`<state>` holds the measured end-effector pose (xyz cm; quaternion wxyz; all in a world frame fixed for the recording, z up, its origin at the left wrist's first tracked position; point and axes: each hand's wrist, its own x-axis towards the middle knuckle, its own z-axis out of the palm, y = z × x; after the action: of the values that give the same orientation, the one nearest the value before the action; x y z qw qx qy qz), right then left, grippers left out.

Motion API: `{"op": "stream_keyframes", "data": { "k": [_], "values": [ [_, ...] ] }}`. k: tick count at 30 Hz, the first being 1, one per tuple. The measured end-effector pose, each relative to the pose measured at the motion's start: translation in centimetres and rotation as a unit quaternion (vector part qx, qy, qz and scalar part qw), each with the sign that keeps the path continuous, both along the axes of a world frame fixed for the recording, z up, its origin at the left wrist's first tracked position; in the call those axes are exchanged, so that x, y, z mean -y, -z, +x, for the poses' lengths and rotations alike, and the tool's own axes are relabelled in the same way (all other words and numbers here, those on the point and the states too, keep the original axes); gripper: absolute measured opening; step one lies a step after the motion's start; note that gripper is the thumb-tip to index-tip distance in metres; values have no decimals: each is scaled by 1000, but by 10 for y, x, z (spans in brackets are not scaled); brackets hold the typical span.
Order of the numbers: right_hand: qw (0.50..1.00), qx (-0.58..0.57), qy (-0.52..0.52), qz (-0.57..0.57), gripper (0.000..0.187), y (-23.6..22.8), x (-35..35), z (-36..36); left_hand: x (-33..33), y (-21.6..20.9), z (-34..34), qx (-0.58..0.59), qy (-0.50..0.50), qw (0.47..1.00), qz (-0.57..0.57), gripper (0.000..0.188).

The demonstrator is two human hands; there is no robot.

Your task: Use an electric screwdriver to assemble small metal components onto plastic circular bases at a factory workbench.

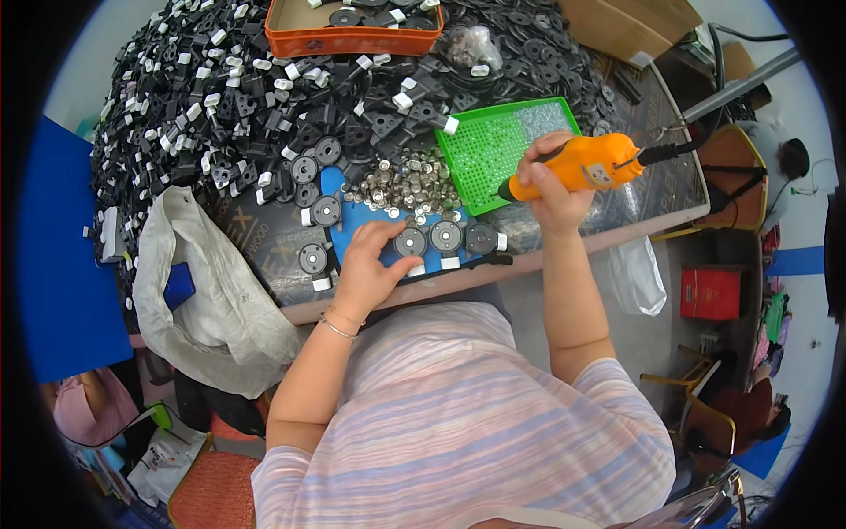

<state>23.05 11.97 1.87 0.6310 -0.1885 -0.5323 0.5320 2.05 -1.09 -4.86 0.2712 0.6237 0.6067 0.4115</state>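
Observation:
My left hand curls around a round black wheel-like part with a metal centre, its thumb and fingers on the rim. Beside it in a row lie a second such part with a white tab and a darker one, on a blue mat. In my right hand is an orange electric screwdriver, held level. Its dark tip sits over the near edge of a green perforated tray, which has small shiny screws at its far end. Small metal caps are heaped beyond my left hand.
A large pile of black parts with white tabs covers the table's far side. Behind it stand an orange tin and a cardboard box. A whitish sack hangs at the left edge. Other people sit around.

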Motion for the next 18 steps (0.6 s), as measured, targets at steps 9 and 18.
{"op": "stream_keyframes", "data": {
  "k": [9, 18],
  "values": [
    [1000, -5, -10, 10, 24, 0, -1, -1, 0, 2, 0, 0, 3, 1000, 10, 49],
    [1000, -5, -8, 1, 22, -1, 0, -4, 0, 2, -2, -11, 3, 1000, 25, 49]
  ]
}}
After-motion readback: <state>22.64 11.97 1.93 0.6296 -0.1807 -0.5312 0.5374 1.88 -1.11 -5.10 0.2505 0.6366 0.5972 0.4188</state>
